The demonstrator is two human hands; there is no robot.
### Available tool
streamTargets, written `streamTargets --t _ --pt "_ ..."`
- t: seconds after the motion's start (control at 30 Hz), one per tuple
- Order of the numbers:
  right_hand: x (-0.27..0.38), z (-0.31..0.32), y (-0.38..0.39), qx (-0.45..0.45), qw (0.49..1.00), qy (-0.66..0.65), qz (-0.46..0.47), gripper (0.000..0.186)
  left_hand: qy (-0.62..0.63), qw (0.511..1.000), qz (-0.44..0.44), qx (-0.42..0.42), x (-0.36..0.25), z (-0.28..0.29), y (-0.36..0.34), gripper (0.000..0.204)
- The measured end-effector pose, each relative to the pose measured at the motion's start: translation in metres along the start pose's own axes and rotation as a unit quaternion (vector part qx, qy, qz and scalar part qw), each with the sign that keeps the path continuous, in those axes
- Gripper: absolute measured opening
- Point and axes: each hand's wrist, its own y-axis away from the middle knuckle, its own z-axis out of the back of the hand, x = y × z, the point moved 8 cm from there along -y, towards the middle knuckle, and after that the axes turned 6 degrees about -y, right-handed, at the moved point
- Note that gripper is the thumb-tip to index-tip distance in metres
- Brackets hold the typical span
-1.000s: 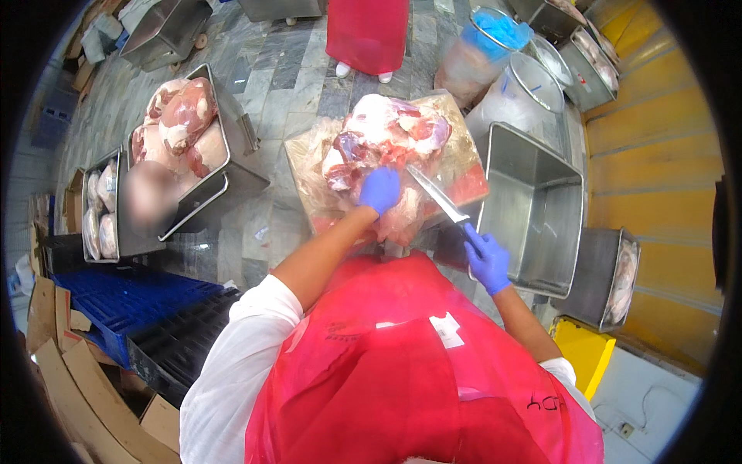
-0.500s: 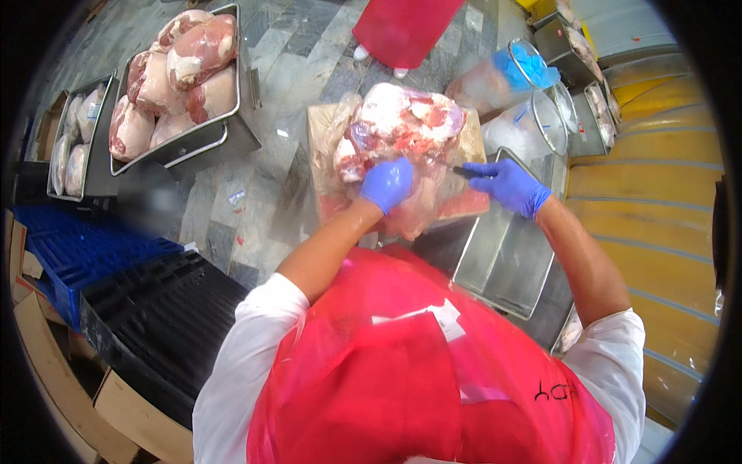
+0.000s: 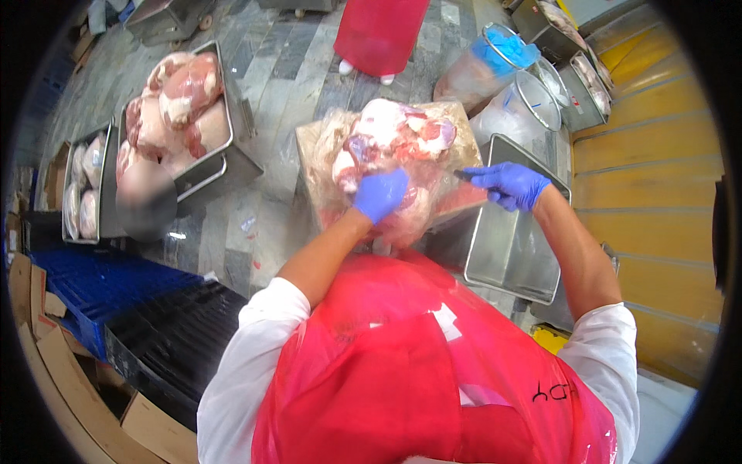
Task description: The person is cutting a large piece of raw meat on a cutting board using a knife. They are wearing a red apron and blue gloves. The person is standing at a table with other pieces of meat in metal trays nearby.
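Note:
A large raw cut of meat (image 3: 386, 127), red with white fat, lies on clear plastic film (image 3: 328, 135) spread over a cardboard box (image 3: 311, 155). My left hand (image 3: 382, 196), in a blue-purple glove, is closed at the near side of the meat; what its fingers pinch is hidden. In my gloved right hand (image 3: 514, 185) is a knife (image 3: 466, 175) with a dark handle, held just right of the meat. Its blade hardly shows. More pinkish meat (image 3: 413, 220) in film lies by the near edge of the box.
An elongated metal tub (image 3: 514, 247) stands under my right forearm. Clear bag-lined bins (image 3: 533, 108) are beyond it. At left is a metal tub (image 3: 232, 147) heaped with meat, with pallets (image 3: 174, 332) nearer. A person in a red apron (image 3: 379, 35) stands opposite.
The view has shifted, so the scene sits lower. The knife has drawn slightly rightward, away from the meat. My left hand stays closed at the meat's near side.

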Motion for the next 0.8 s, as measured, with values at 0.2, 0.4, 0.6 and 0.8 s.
streamTargets --t 0.2,0.4,0.6,0.8 --pt "-0.07 0.007 -0.037 -0.136 0.931 0.057 0.335 0.045 0.084 0.995 0.047 0.001 -0.011 0.003 0.002 0.029" --pt "-0.072 -0.039 0.026 -0.384 0.754 0.4 0.352 0.047 0.16 0.981 0.074 0.083 -0.004 0.014 0.009 0.043" --pt "0.0 -0.055 0.064 -0.281 0.739 0.493 0.364 0.045 0.075 0.987 0.106 0.1 -0.006 -0.017 -0.002 0.041" --pt "0.104 -0.041 0.036 -0.17 0.743 0.598 0.249 0.037 -0.021 0.997 0.002 0.079 -0.02 -0.007 0.004 0.032"
